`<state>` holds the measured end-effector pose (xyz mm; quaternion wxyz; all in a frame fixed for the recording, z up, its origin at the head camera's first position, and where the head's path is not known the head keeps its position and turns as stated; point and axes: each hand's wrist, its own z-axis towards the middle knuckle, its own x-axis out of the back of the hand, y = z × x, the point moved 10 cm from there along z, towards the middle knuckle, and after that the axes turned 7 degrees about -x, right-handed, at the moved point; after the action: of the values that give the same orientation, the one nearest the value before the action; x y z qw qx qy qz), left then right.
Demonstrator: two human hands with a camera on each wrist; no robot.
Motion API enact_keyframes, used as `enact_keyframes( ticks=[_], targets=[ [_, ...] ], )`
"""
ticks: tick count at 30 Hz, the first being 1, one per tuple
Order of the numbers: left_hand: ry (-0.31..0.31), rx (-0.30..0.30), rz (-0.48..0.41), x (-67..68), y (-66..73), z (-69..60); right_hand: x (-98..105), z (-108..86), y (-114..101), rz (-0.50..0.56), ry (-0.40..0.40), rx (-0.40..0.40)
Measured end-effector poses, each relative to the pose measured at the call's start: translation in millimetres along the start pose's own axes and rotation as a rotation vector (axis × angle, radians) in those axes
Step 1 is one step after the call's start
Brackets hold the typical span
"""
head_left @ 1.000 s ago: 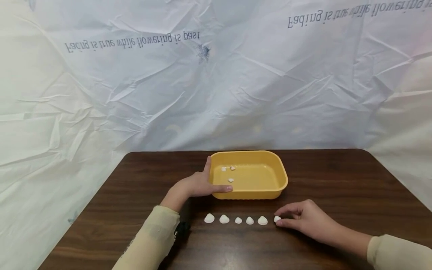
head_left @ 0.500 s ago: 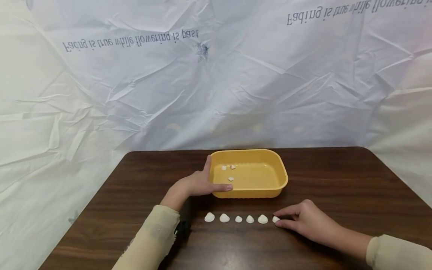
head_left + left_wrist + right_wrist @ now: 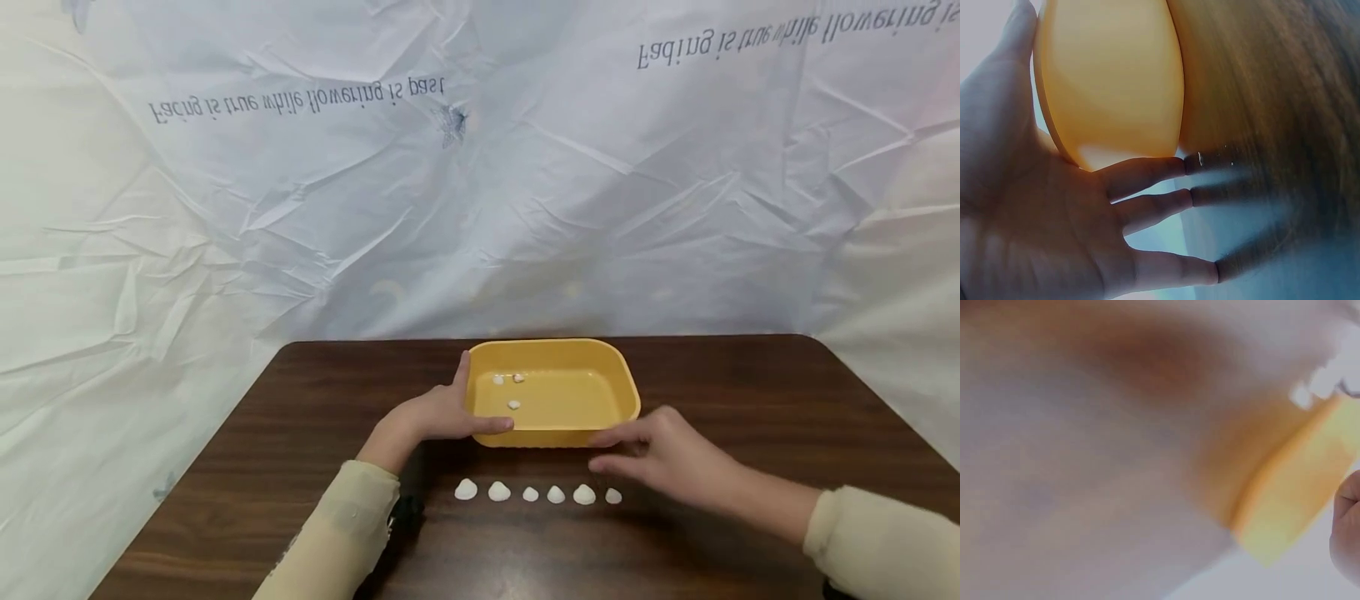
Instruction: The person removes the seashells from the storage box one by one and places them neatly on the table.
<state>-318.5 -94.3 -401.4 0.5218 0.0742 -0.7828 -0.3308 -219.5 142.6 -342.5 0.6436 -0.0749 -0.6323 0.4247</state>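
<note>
A yellow plastic basin (image 3: 555, 438) stands on the table with three small shells (image 3: 513, 405) inside. My left hand (image 3: 435, 412) rests against its left end, thumb lying along the near rim. In the left wrist view, the fingers (image 3: 1147, 175) are straight and spread beside the basin wall (image 3: 1116, 81). In front of the basin lies a row of several white shells (image 3: 498, 492). Above the rightmost shell (image 3: 613, 496) hovers my right hand (image 3: 667, 454), thumb and fingers apart with nothing seen between them. Its fingertips come close to the basin's near right side; contact cannot be told.
The dark wooden table (image 3: 300, 517) reaches back to a wrinkled pale sheet (image 3: 480, 208) printed with lettering. A black object (image 3: 405, 510) sits at the left forearm. The right wrist view is blurred.
My right hand has let go of the rightmost shell after shifting it slightly left into the row, then risen toward the basin. The left hand stays where it was.
</note>
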Motion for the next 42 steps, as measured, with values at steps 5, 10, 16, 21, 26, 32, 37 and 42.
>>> enact_keyframes(
  ticks=[5,10,16,21,26,32,37,42],
  targets=[
    [0.015,0.035,0.021,2.3,-2.3,-1.3,16.1,49.8,-15.3,-0.069,-0.037,-0.1],
    [0.021,0.06,0.043,1.3,-4.4,-3.1,2.3,93.1,-0.1,-0.046,-0.124,-0.259],
    [0.022,0.049,0.068,-1.4,-2.4,-3.9,-27.0,123.4,12.9,-0.049,-0.155,-0.304],
    [0.017,0.045,0.086,-1.5,-2.6,-2.8,-47.3,136.6,20.2,-0.015,-0.172,-0.316],
    [0.017,0.039,0.097,-1.3,-2.9,-2.5,-59.5,140.9,32.4,0.007,-0.203,-0.35],
    [0.008,0.041,0.09,-0.6,-2.9,-2.5,-68.5,146.1,38.0,0.005,-0.251,-0.337],
    [0.01,0.049,0.082,-0.7,-4.9,-1.6,-73.9,148.8,43.4,0.02,-0.239,-0.33],
    [0.011,0.047,0.074,0.0,-4.9,-2.2,-78.3,151.7,45.1,0.0,-0.221,-0.302]
  ],
)
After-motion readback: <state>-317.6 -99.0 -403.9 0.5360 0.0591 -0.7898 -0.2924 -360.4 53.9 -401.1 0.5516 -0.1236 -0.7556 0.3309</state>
